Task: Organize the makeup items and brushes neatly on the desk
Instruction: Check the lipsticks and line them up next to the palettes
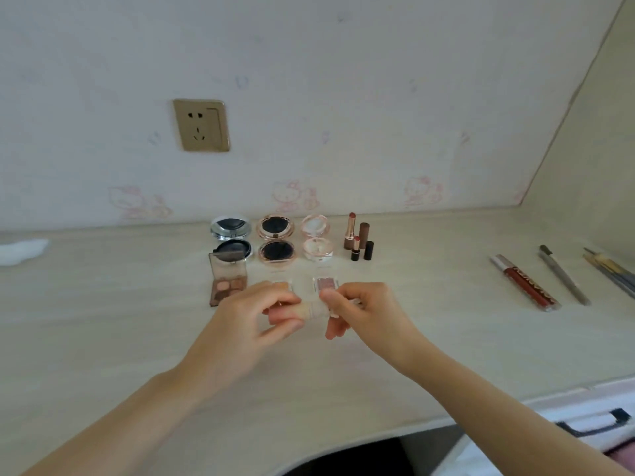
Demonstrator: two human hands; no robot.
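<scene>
Just beyond the left hand's [247,314] fingers lay an open brown eyeshadow palette [226,281]. Both hands pinched one small pale tube [314,310] between them above the desk [103,321], left fingers clamped on its beige end, the right hand [360,312] closed on its clear end. Well right of the right fingers lay a red lip gloss [525,283] and a grey pencil [563,274]

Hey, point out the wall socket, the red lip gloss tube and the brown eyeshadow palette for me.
wall socket [201,125], head view, centre of its gold faceplate.
red lip gloss tube [525,282], head view, middle of the red barrel.
brown eyeshadow palette [227,286], head view, on the shadow pans.
</scene>
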